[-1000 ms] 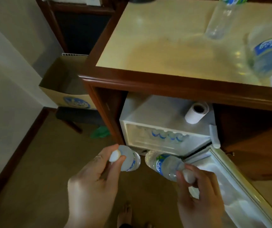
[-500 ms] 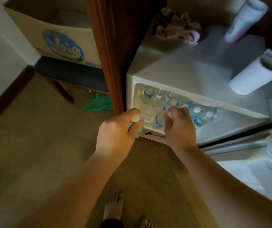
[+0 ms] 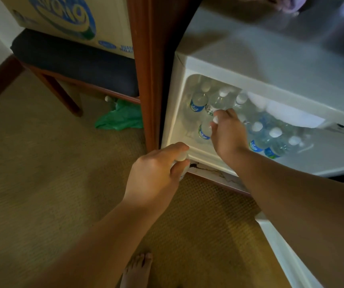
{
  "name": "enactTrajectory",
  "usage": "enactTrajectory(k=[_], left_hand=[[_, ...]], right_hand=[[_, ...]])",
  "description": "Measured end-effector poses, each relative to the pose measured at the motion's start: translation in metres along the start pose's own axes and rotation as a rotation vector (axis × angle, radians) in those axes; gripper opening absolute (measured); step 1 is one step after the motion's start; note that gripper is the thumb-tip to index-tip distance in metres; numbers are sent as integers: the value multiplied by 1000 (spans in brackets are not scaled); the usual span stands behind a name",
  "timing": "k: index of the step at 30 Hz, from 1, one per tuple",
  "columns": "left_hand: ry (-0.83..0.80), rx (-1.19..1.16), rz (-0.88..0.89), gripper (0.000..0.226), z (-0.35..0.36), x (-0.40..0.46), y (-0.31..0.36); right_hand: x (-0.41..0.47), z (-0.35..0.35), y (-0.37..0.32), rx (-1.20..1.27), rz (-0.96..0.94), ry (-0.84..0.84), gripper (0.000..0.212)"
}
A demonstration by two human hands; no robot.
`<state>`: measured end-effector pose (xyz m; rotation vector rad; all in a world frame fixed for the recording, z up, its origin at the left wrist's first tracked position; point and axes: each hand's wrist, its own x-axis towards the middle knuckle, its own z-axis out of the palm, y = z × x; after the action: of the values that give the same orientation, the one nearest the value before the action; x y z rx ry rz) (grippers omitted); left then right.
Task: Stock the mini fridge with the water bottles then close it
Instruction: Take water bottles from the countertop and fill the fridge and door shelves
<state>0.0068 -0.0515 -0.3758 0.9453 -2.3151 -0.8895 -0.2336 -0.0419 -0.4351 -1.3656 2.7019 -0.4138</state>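
The white mini fridge [image 3: 271, 65] stands open inside a wooden cabinet, its door [image 3: 287, 256] swung out at the lower right. Several clear water bottles with blue labels [image 3: 268, 140] lie and stand inside. My right hand [image 3: 227, 134] reaches into the left part of the fridge, gripping the capped end of a water bottle [image 3: 204, 132] that points inward. My left hand [image 3: 156, 173] hovers just outside the fridge's lower left corner, closed around the cap end of another water bottle [image 3: 182, 161], mostly hidden by my fingers.
The wooden cabinet post [image 3: 148, 69] runs down just left of the fridge. Further left a cardboard box [image 3: 67, 19] sits on a dark padded stool [image 3: 73, 61], with a green plastic bag [image 3: 121, 117] on the carpet below. My bare foot [image 3: 138, 269] shows at the bottom.
The view has dropped and closed in on the fridge. My right hand has pushed its bottle deeper inside. My left hand stays at the lower left corner with its bottle.
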Motion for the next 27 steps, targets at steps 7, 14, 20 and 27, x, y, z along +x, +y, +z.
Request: enactTrajectory(k=[7, 14, 20, 27], left_hand=[[-39, -9, 8, 7, 16, 11, -18], [-59, 38, 15, 19, 32, 38, -29], [-108, 50, -57, 27, 46, 71, -18], [-156, 166, -30, 22, 74, 117, -17]], right_hand=[[25, 26, 4, -69, 48, -38, 35], [44, 33, 6, -32, 75, 14, 38], [39, 25, 10, 129, 46, 111, 31], [-8, -7, 22, 252, -34, 279, 26]])
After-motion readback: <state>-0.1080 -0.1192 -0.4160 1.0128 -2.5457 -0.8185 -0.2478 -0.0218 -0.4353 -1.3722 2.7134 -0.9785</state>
